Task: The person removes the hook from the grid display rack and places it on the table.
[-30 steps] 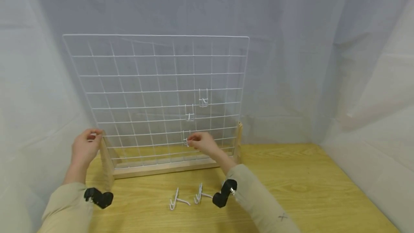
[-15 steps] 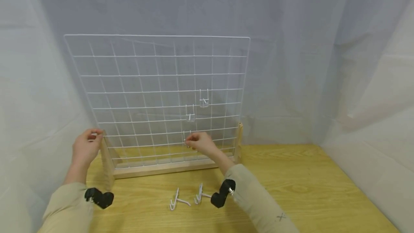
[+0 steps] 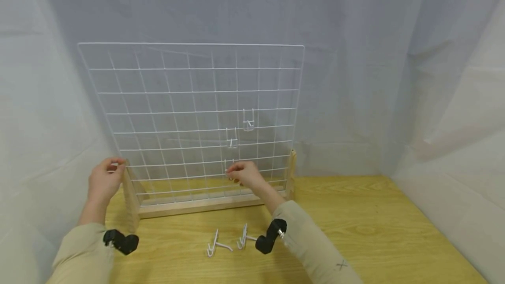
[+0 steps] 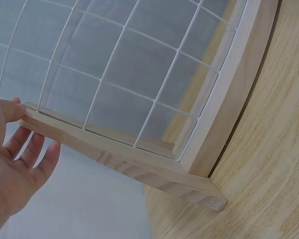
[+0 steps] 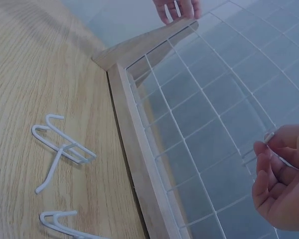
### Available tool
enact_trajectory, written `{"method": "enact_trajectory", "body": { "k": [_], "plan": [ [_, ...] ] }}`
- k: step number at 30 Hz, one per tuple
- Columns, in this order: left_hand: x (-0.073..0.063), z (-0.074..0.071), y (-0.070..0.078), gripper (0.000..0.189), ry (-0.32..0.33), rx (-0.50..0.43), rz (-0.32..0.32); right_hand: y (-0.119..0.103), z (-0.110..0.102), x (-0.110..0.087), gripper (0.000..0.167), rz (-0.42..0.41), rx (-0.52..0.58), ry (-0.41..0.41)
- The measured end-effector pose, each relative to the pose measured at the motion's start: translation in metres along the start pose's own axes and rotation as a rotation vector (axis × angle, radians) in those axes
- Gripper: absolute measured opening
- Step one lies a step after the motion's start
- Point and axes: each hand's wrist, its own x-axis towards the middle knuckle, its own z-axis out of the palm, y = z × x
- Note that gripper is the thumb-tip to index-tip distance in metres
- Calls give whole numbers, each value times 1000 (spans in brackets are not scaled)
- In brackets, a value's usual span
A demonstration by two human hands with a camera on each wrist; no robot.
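Note:
A white wire grid panel [image 3: 177,111] stands upright in a light wooden stand [image 3: 197,207]. With thumb and fingers, my left hand [image 3: 104,179] grips the top of the stand's left side post [image 4: 139,172]. My right hand [image 3: 248,175] pinches the prong tip of a white wire hook [image 5: 269,135] at the grid's lower middle. Most of that hook is hidden behind the fingers; its upper wires show against the grid. Above it, two similar hooks hang on the grid, a middle hook [image 3: 232,143] and a higher hook [image 3: 249,125].
Two more white hooks lie on the wood-grained table in front of the stand: a left hook [image 3: 213,243] and a right hook [image 3: 243,238], close to the right wrist's black camera mount [image 3: 270,236]. Pale curtains [image 3: 355,78] enclose the back and sides.
My right hand has shifted slightly left at the lower hook, its fingertips now covering more of it. The left hand keeps its grip on the post.

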Motion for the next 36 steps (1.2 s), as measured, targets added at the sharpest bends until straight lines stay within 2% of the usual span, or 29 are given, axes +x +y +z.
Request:
{"method": "enact_trajectory", "body": {
  "k": [10, 16, 28, 36],
  "plan": [
    [1, 1, -1, 35, -8, -2, -10, -3, -8, -4, 19, -29, -2, -5],
    [3, 2, -1, 35, 1, -1, -2, 0, -14, -8, 16, -58, 11, -23],
    [6, 3, -5, 35, -3, -4, 1, 14, -26, -24, 11, -121, -105, -77],
    [5, 2, -5, 35, -5, 0, 6, 26, -27, -35, 13, -141, -121, -132]
  ]
}}
